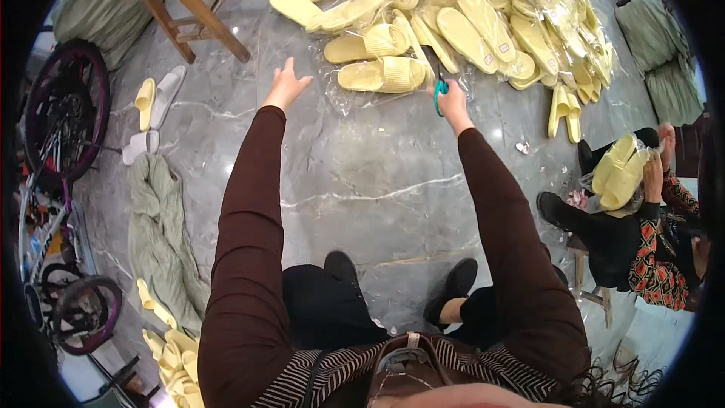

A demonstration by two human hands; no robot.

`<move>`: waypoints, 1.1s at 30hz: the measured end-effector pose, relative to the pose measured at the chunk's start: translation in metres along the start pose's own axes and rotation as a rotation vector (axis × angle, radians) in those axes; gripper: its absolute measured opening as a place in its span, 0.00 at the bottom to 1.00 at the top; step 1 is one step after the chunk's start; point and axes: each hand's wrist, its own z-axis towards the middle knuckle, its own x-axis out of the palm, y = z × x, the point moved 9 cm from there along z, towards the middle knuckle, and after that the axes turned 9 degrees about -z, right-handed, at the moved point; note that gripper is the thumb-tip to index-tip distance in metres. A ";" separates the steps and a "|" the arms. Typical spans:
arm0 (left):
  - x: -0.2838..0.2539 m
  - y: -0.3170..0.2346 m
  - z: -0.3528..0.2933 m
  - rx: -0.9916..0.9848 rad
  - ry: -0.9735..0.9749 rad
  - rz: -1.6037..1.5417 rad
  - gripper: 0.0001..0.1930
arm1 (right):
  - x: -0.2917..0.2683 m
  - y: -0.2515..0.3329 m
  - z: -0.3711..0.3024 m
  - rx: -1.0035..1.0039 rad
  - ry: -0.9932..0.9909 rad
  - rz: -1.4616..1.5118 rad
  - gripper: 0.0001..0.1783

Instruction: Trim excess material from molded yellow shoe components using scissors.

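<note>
My right hand [455, 104] grips a pair of scissors [440, 97] by the teal handles, the dark blades pointing away from me. Those blades lie over the near edge of a large pile of yellow slippers [495, 26], many in clear plastic bags. My left hand [286, 87] is stretched forward above the floor with its fingers apart and nothing in it. Just to its right, a bagged pair of ribbed yellow slippers [381, 74] lies on the floor. Loose yellow slippers [294, 4] rest beyond the left hand.
On the right, a seated person holds a bagged yellow pair [621, 170]. A wooden stool [189, 4] stands at far left, with a bicycle [68, 113] at the left edge. Several odd slippers [165, 98], a green sack [160, 219] and more yellow slippers [177, 363] lie leftward.
</note>
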 end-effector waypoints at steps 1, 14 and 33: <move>0.006 -0.006 0.005 -0.027 -0.025 -0.040 0.41 | 0.004 -0.015 -0.002 0.101 -0.024 0.037 0.33; 0.079 -0.118 0.104 0.308 -0.089 0.376 0.29 | 0.081 -0.041 0.017 0.634 0.014 0.807 0.15; 0.208 -0.259 -0.236 1.092 0.870 -0.622 0.10 | -0.199 -0.193 0.000 0.169 -0.056 -0.511 0.18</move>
